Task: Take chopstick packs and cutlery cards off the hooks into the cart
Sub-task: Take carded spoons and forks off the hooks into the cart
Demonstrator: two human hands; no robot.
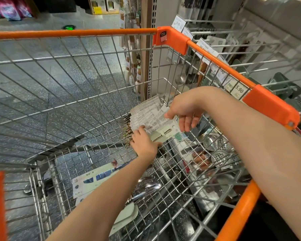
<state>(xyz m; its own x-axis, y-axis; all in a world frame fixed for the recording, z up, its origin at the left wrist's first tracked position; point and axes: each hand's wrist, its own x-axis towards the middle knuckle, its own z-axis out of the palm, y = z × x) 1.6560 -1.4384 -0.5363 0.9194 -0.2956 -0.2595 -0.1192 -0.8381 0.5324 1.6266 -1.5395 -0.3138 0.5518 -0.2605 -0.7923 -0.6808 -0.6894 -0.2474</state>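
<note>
From the head camera, both bare arms reach down into a silver wire shopping cart with orange plastic rims [215,61]. The hands hold a fanned stack of white cutlery cards [151,117] with black print on their backs, low inside the cart near its far right corner. The left hand [142,143] grips the near left side of the stack, where dark fork tips stick out. The right hand [184,112] pinches the far right edge of the top card with its thumb, and its other fingers hang loosely curled just beside the card.

More white cards with blue patches [90,181] lie flat on the cart floor near the person, under the left arm. They may be more cutlery packs, but the wire hides much of them. Shiny metal strainers with holes [219,153] sit past the right wall of the cart. On the far right, grey metal hooks [233,47] stick out from a shop shelf, with white price tags [239,90] hanging at their ends.
</note>
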